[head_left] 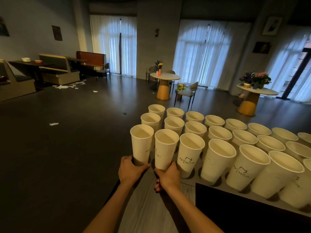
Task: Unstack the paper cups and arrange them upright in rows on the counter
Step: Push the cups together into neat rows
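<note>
Several tall white paper cups stand upright in rows on the grey counter (188,184), running from its left end to the right edge of view. My left hand (130,169) grips the base of the nearest front-left cup (141,145). Beside it my right hand (166,176) grips the base of a second cup (165,150). Both cups are upright at the counter's left end. A third front-row cup (190,153) with black printed lettering stands just right of my right hand. I cannot tell whether the two held cups touch the counter.
The counter's left edge drops to a dark floor (67,140) with scattered paper scraps. A dark panel (235,207) runs along the counter's near side. Round tables with flowers (165,76) and booth seats (55,69) stand far behind.
</note>
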Demonstrator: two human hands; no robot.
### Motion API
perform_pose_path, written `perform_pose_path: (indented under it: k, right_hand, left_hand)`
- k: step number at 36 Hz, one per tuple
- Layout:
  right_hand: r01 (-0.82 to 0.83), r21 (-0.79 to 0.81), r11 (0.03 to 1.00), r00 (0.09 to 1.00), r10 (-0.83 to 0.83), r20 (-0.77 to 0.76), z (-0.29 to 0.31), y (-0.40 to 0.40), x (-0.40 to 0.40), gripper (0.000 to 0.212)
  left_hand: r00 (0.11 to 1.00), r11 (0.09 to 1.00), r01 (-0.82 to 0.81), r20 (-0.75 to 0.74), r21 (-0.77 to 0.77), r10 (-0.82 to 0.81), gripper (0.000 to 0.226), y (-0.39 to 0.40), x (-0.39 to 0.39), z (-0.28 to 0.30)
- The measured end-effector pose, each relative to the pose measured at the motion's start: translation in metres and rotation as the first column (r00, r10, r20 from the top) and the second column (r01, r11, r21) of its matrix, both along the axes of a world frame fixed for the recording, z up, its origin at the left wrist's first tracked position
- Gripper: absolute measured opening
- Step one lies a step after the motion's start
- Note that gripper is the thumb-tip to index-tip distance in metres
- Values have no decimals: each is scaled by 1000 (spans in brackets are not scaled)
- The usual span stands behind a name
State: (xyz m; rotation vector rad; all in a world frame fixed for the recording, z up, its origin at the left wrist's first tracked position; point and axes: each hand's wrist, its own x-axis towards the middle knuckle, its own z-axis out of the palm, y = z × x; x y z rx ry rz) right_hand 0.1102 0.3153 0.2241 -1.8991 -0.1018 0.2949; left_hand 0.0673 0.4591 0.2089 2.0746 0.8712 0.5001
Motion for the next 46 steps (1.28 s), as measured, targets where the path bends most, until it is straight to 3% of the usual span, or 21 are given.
perform_pose_path:
  k: [10,16,19,21,26,31,39,42,46]
  right_hand:
    - [-2,12,1000,999,3,-36,4,-4,-11,43]
    - [-58,7,998,996,58,-69,10,-13,-21,29]
    - [-95,29,995,993,96,-71,10,-31,-33,36]
    - [-82,52,995,993,86,-76,7,-45,-39,54]
    - [-21,63,998,996,26,-88,7,-75,-39,68]
    - [37,18,999,995,-35,-91,12,-87,-36,67]
    - [142,-23,990,989,-143,-49,14,-96,-31,71]
    - [159,-7,987,985,-159,-59,14,-93,-25,73]
    - [142,27,989,988,-140,-68,12,-87,-13,59]
  left_hand:
    - [995,992,99,41,-76,-96,94,6,-8,1]
    - [997,989,1,73,-148,10,115,-3,-21,1]
    - [989,990,-112,91,-82,119,107,-22,-37,5]
    - [983,989,-145,117,5,143,94,-36,-46,7]
    - [986,994,-59,161,90,44,72,-75,-48,0]
    - [971,994,92,227,-52,-78,57,-112,-38,-2]
    - [973,986,71,226,-149,-36,58,-117,-20,0]
    - [977,986,69,210,-151,-37,72,-111,-14,3]
    - [982,983,70,187,-167,-38,83,-102,-2,2]
